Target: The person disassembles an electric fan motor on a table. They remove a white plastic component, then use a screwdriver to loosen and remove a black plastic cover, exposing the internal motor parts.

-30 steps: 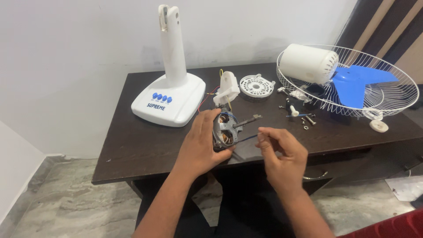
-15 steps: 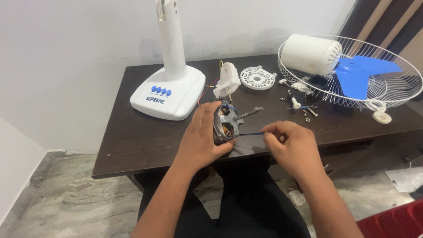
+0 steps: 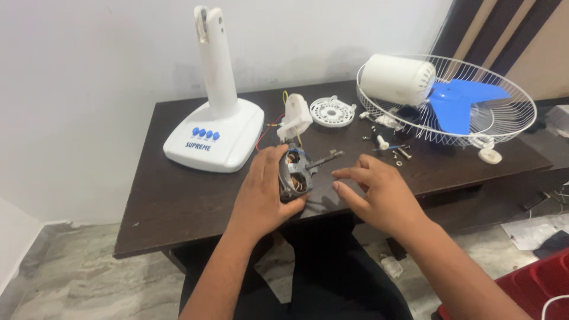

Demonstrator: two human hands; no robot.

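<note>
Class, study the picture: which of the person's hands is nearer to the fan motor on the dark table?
Left. The left hand wraps around the fan motor, holding it at the table's front edge. The right hand lies open beside it, fingers just short of the shaft.

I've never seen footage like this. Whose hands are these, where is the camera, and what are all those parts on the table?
The camera sits on a person's head and looks down at their own bare hands. The left hand grips a small electric motor with a metal shaft. The right hand hovers open beside it, holding nothing. On the dark table lie a white fan stand, a wire guard, a blue blade, a white motor cover and loose screws.
</note>
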